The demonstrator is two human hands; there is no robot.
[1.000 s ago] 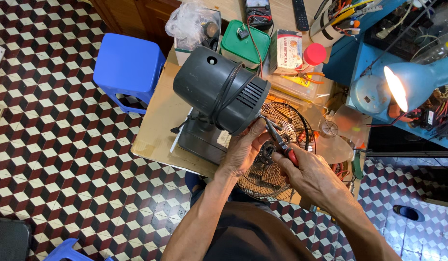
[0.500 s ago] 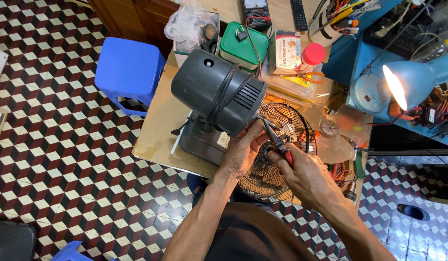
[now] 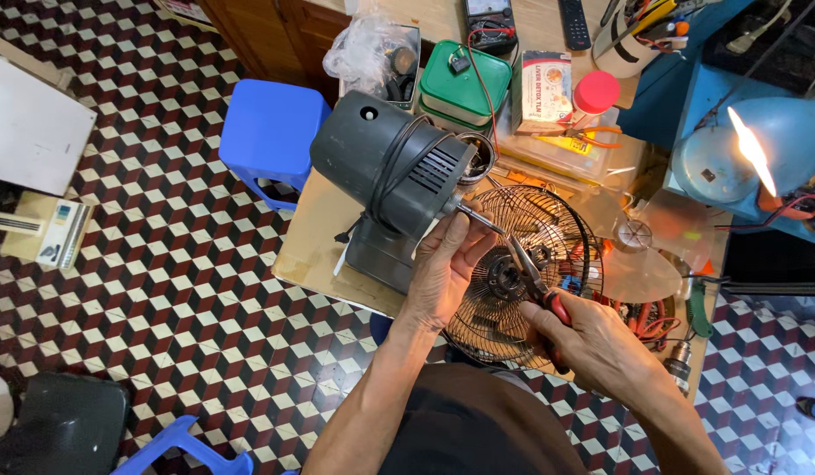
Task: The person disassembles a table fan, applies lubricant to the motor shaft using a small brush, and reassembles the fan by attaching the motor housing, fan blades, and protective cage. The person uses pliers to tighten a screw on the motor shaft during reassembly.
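Gripping red-handled pliers (image 3: 537, 280), the right hand (image 3: 592, 339) is closed around the handles near the table's front edge, the tips aimed up at the metal shaft (image 3: 479, 217) projecting from the dark fan motor housing (image 3: 391, 171). The left hand (image 3: 447, 268) is curled against the housing's underside, fingertips at the shaft. A wire fan guard (image 3: 522, 273) lies beneath both hands. Behind stand a green box (image 3: 464, 84) and a red-capped jar (image 3: 594, 95); at the right edge shines a lit blue lamp (image 3: 759, 149).
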